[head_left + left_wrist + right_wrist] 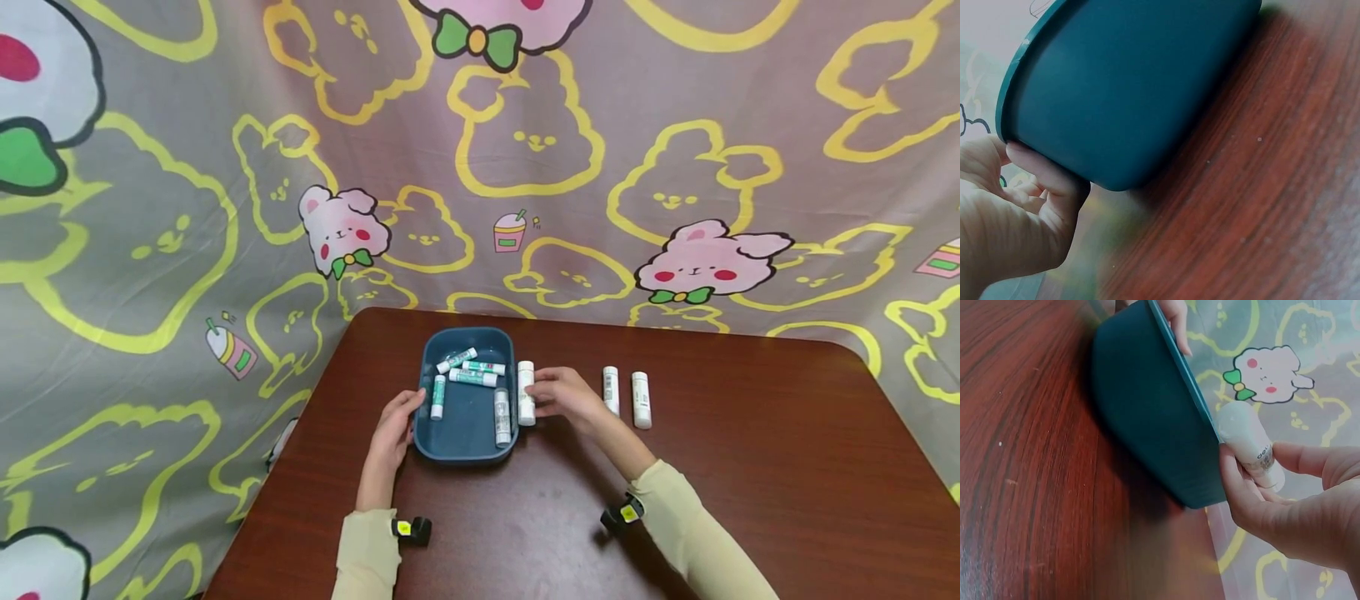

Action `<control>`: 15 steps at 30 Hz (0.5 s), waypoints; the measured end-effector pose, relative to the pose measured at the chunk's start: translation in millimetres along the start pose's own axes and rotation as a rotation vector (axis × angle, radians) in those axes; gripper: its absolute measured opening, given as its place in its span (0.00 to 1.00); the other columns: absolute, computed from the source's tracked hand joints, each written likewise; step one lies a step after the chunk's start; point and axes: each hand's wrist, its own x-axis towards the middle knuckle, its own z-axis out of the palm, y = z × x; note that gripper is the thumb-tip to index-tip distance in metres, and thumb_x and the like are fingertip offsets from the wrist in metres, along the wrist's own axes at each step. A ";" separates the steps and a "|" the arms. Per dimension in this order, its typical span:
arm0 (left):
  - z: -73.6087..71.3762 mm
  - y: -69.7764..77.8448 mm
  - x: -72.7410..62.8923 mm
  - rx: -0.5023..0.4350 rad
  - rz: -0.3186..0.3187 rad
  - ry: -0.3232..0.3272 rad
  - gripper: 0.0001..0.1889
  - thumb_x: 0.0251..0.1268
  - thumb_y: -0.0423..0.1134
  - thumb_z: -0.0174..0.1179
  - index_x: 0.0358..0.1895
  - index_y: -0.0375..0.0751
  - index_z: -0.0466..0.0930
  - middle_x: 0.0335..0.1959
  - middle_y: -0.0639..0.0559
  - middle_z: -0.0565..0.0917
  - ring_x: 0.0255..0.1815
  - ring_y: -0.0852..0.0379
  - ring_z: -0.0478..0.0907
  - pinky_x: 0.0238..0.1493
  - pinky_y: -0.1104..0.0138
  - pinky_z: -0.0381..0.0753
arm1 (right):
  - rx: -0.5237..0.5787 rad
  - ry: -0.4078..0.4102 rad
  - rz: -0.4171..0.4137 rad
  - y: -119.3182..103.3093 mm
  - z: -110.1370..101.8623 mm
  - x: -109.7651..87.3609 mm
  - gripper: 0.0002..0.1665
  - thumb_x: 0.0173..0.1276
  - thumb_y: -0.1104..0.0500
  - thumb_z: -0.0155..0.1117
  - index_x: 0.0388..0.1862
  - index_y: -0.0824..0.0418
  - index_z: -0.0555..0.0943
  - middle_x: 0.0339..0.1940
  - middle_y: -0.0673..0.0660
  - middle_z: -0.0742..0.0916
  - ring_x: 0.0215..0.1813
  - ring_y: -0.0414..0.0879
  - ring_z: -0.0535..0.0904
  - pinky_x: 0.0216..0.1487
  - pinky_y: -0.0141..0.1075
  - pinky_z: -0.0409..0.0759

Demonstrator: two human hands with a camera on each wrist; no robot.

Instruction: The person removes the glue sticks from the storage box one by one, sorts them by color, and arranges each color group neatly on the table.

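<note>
A blue plastic bin [461,433] holds several glue sticks. Smaller ones with green labels, such as one glue stick [438,397], lie toward its back and left, and a larger white glue stick [502,417] lies along its right side. My left hand [394,425] grips the bin's left rim, with fingers over the edge in the right wrist view. Just over the right rim, my right hand [564,397] pinches another large white glue stick [1247,440] between thumb and fingers. Its printed label partly shows beside the thumb.
Two more white glue sticks stand out on the brown table [720,467] to the right: a nearer-in glue stick [611,390], partly behind my right wrist, and an outer glue stick [641,400]. A patterned curtain [540,200] hangs behind and left of the table.
</note>
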 end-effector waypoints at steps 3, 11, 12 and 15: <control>0.0 -0.4 0.3 0.006 -0.002 0.000 0.10 0.79 0.41 0.59 0.40 0.38 0.77 0.28 0.51 0.78 0.21 0.61 0.71 0.21 0.72 0.67 | 0.005 0.006 0.000 -0.3 -4.3 -2.3 0.26 0.72 0.68 0.61 0.64 0.82 0.68 0.36 0.56 0.82 0.33 0.43 0.81 0.37 0.38 0.87; -3.2 -1.8 -0.2 0.011 0.032 -0.036 0.10 0.78 0.44 0.60 0.39 0.41 0.79 0.28 0.53 0.79 0.23 0.61 0.72 0.23 0.72 0.68 | 0.016 0.023 0.000 -1.4 -16.4 -6.8 0.32 0.73 0.68 0.59 0.69 0.83 0.62 0.38 0.56 0.80 0.34 0.41 0.78 0.37 0.36 0.86; -3.7 -2.0 -0.3 0.016 0.040 -0.040 0.10 0.77 0.44 0.61 0.39 0.41 0.79 0.28 0.54 0.79 0.23 0.61 0.73 0.23 0.72 0.68 | 0.017 0.028 -0.002 -1.4 -17.8 -6.9 0.32 0.73 0.68 0.59 0.69 0.83 0.62 0.39 0.56 0.80 0.34 0.40 0.78 0.38 0.36 0.85; -3.6 -1.8 -0.7 0.018 0.051 -0.046 0.11 0.77 0.44 0.61 0.38 0.40 0.79 0.28 0.53 0.79 0.24 0.61 0.73 0.24 0.72 0.69 | 0.017 0.046 -0.007 -1.1 -21.9 -7.3 0.33 0.72 0.67 0.59 0.70 0.83 0.62 0.40 0.56 0.80 0.35 0.40 0.78 0.38 0.35 0.85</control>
